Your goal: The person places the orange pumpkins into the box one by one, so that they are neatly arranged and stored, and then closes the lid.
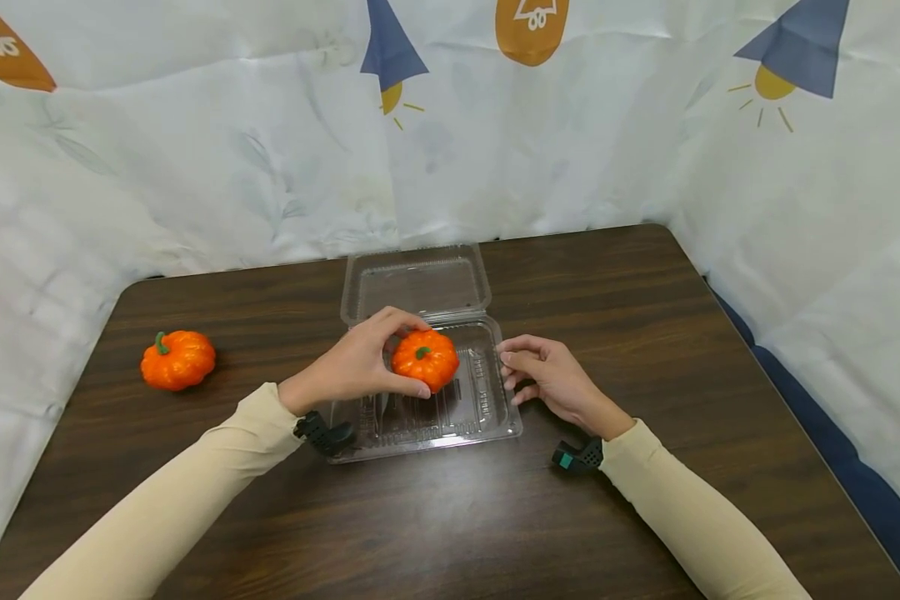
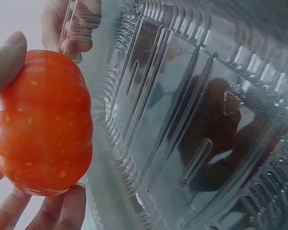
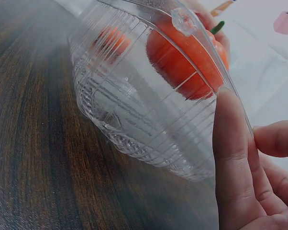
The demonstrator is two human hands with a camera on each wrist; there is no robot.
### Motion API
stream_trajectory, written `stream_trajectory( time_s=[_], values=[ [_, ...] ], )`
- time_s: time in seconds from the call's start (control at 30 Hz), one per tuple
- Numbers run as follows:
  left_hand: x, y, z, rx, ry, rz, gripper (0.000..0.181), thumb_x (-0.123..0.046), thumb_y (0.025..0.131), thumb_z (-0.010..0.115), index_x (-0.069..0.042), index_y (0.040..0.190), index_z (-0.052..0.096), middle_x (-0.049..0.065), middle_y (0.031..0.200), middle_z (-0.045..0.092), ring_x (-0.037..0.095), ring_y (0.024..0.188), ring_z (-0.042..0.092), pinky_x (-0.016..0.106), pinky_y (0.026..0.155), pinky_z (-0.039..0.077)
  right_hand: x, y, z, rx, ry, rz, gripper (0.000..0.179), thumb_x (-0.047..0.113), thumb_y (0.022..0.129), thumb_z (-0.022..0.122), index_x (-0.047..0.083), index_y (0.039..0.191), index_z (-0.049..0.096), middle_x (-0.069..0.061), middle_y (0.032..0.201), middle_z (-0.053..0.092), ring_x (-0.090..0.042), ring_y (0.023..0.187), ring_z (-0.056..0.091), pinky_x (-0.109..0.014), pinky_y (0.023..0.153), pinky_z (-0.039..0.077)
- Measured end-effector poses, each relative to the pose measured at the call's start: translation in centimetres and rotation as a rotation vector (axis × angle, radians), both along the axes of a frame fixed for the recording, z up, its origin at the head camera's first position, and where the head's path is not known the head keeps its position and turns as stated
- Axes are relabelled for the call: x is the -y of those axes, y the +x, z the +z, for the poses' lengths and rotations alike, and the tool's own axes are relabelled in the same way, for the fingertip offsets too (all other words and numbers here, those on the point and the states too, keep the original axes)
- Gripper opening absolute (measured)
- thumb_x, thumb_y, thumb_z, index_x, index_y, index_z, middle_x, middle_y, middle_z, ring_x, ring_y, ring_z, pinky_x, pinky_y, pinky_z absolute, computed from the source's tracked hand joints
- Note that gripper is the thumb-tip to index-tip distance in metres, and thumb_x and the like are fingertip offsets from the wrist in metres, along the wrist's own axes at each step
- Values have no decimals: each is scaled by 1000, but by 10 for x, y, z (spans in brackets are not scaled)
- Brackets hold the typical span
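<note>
My left hand (image 1: 363, 358) grips a small orange pumpkin (image 1: 426, 360) with a green stem, thumb on the near side and fingers round the far side. The pumpkin is held over the base of a clear plastic clamshell box (image 1: 495, 425), whose lid (image 1: 420, 283) lies folded back behind it. In the left wrist view the pumpkin (image 2: 43, 124) hangs above the box's ribbed floor (image 2: 158, 120). My right hand (image 1: 551, 375) pinches the box's right rim between thumb and fingers; the right wrist view shows the fingers (image 3: 230, 139) at that rim.
A second orange pumpkin (image 1: 177, 360) sits on the left of the dark wooden table (image 1: 450, 517). White patterned cloth (image 1: 450, 167) hangs behind the table and along its sides. Each wrist bears a black strap (image 1: 322, 433).
</note>
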State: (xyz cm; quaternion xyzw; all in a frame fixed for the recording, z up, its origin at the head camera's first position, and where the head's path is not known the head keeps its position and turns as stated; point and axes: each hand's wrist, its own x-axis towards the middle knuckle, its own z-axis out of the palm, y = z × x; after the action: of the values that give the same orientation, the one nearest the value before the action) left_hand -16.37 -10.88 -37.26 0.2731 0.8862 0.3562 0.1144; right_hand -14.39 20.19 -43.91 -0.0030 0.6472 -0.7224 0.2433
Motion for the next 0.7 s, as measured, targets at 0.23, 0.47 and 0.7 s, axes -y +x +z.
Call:
stream_trajectory(
  time_s=[0.23, 0.47, 0.7],
  values=[
    [-10, -4, -3, 16, -7, -43, 79, -38, 68, 98, -19, 134, 60, 2, 131, 59, 21, 117, 63, 39, 93, 60, -1, -1, -1, -12, -8, 10, 30, 18, 103, 63, 2, 129, 61, 1, 89, 68, -12, 72, 66, -27, 61, 62],
    [-16, -6, -10, 34, -31, -89, 79, -40, 68, 97, -19, 134, 60, 1, 130, 60, 21, 118, 63, 40, 96, 59, 0, -1, -1, -7, 3, 6, 32, 17, 104, 62, 0, 130, 60, 1, 89, 68, -12, 72, 66, -27, 60, 62],
    [-20, -8, -16, 57, -64, -125, 79, -42, 68, 97, -18, 134, 60, 1, 132, 60, 21, 117, 63, 41, 99, 57, 0, -1, -3, 6, 9, 5, 29, 18, 104, 62, 2, 129, 61, -1, 91, 68, -13, 72, 66, -27, 59, 62]
  ],
)
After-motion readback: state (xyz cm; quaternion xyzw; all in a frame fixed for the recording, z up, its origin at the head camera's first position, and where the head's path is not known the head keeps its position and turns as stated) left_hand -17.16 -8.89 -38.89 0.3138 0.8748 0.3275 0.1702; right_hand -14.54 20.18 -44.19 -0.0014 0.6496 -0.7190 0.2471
